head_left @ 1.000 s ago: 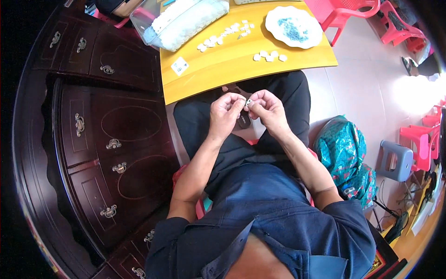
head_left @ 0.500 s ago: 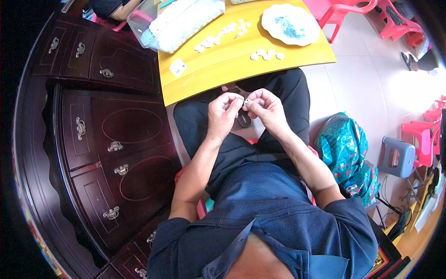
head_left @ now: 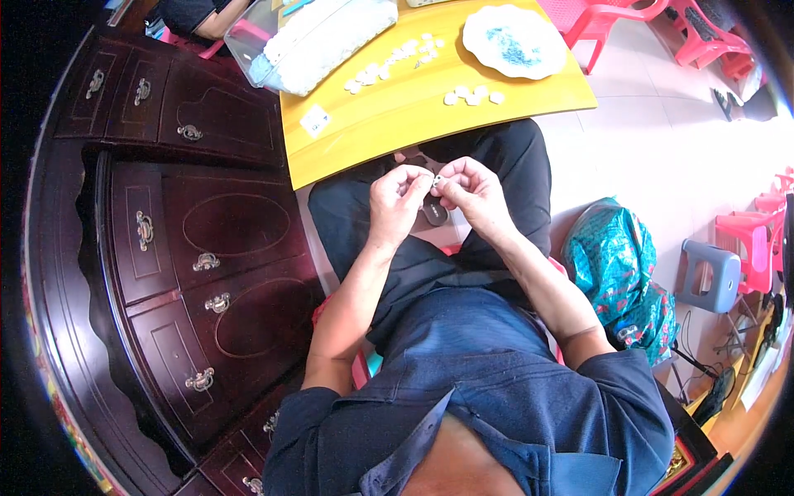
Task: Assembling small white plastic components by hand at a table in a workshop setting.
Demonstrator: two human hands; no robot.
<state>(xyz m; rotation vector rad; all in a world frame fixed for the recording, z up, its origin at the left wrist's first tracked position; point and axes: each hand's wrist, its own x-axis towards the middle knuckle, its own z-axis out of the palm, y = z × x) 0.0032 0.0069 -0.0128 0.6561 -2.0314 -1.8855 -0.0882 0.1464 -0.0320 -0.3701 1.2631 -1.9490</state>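
grip narrow: left hand (head_left: 398, 201), right hand (head_left: 475, 195) pinch tiny pale piece (head_left: 437, 179); gap before edge of yellow table (head_left: 393, 120).

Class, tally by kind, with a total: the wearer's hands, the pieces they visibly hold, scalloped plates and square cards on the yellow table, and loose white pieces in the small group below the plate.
Hands (left hand, right hand): 2
Small piece held: 1
Scalloped plate: 1
White square card: 1
Loose white pieces: 5
Total: 10

Single fisheye view from the wearer's head, steeply downward over lap (head_left: 413, 269) and table (head_left: 372, 124).
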